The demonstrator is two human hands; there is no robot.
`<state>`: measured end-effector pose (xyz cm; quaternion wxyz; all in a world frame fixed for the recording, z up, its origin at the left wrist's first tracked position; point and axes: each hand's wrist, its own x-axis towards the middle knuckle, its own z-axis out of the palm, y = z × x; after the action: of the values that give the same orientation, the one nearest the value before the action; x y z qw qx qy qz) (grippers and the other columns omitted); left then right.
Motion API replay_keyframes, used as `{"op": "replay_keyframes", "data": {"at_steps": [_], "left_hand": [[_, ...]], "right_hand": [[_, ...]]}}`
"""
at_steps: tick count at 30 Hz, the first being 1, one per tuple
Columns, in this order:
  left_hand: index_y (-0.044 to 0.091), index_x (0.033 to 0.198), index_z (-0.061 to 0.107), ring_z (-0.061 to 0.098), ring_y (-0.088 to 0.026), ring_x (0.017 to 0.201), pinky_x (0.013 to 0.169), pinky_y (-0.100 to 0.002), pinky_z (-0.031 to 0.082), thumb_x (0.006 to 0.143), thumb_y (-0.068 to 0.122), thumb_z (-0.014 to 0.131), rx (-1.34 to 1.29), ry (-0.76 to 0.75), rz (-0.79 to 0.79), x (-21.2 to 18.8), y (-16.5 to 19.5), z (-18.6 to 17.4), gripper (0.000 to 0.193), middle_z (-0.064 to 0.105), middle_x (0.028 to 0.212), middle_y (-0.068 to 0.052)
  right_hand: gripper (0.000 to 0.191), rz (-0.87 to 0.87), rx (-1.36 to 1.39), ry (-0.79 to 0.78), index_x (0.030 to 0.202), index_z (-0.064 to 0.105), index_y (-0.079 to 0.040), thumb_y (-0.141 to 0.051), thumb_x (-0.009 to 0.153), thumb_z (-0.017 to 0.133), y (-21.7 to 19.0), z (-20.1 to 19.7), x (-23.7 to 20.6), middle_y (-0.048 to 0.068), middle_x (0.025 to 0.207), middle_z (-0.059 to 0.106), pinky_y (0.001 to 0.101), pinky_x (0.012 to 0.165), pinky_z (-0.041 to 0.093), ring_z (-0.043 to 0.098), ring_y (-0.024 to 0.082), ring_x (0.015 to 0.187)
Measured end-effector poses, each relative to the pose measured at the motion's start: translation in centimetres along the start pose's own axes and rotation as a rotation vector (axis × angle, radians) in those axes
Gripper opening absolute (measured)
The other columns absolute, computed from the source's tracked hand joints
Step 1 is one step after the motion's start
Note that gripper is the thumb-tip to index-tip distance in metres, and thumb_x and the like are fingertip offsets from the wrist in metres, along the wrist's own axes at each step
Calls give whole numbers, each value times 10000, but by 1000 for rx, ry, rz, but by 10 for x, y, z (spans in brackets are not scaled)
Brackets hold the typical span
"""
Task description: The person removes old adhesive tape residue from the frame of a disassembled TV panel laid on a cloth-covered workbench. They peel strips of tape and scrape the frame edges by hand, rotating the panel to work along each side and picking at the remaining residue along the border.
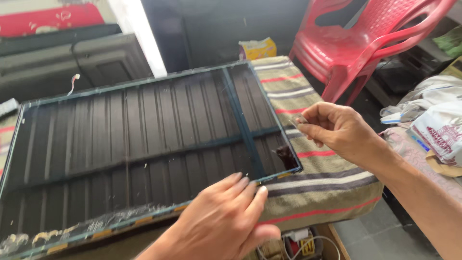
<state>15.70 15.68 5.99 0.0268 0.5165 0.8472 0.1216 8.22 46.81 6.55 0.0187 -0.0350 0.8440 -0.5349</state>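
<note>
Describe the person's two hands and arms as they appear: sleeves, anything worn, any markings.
Both the left hand and the right hand are bare: no gloves, rings or watch show. The right forearm is uncovered as far as the picture's edge, with no sleeve in view. Nails are short and unpainted.

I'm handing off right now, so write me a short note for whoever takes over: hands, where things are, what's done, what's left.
Left hand: open, fingertips pressing flat on the near edge of the glass display panel.
Right hand: pinching a small clear strip just off the panel's right edge.
Panel lies flat on the striped cloth, reflecting the ceiling. A red plastic chair stands behind.
Done: near right corner looks free of residue.
Left: whitish adhesive residue remains along the near left edge.
</note>
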Motion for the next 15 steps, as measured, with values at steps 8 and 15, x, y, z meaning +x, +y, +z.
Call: {"op": "replay_keyframes", "data": {"at_steps": [8, 15], "left_hand": [[-75, 1513, 459, 330, -386, 1559, 1272, -515, 194, 1090, 535, 403, -164, 212, 145, 31, -10, 15, 744, 424, 1627, -250], [-49, 1546, 380, 209, -358, 1589, 1282, -514, 91, 1060, 642, 261, -138, 87, 122, 75, -41, 31, 853, 309, 1670, -240]], "right_hand": [[177, -59, 480, 221, 1053, 669, -14, -178, 999, 628, 49, 28, 16, 73, 1011, 712, 329, 837, 547, 663, 138, 927], [220, 81, 801, 260, 1120, 570, -1, -188, 1005, 560, 71, 49, 9, 169, 1124, 721, 381, 940, 555, 704, 217, 1061]]}}
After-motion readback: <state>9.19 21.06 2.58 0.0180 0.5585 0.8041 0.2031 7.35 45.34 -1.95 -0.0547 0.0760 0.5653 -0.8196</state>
